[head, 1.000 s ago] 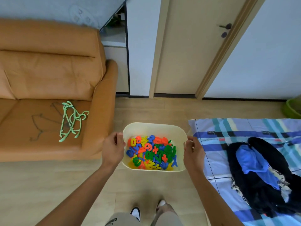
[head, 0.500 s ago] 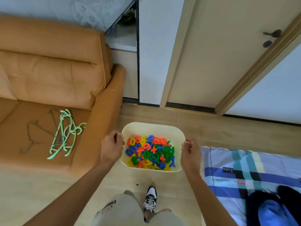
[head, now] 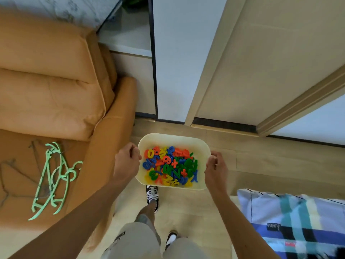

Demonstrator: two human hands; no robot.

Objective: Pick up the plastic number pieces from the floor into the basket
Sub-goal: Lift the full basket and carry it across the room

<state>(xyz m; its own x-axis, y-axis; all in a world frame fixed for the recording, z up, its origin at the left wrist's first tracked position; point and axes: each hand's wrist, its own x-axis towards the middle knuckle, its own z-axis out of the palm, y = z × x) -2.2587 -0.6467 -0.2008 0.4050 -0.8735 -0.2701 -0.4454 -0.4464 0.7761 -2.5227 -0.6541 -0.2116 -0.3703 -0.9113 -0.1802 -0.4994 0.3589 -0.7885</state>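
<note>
Between both clamped hands, a loaded basket carried mid-step.
Left hand (head: 127,162) and right hand (head: 215,170) grip opposite rims of the cream plastic basket (head: 174,138); tilting could spill the heaped coloured plastic number pieces (head: 170,166).

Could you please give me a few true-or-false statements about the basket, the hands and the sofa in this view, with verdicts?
1. Both hands, left hand and right hand, grip the basket. True.
2. The basket is empty. False: it holds many coloured number pieces.
3. Green hangers lie on the sofa. True.
4. The basket rests on the checked blanket. False: it is held above the wooden floor.
</note>
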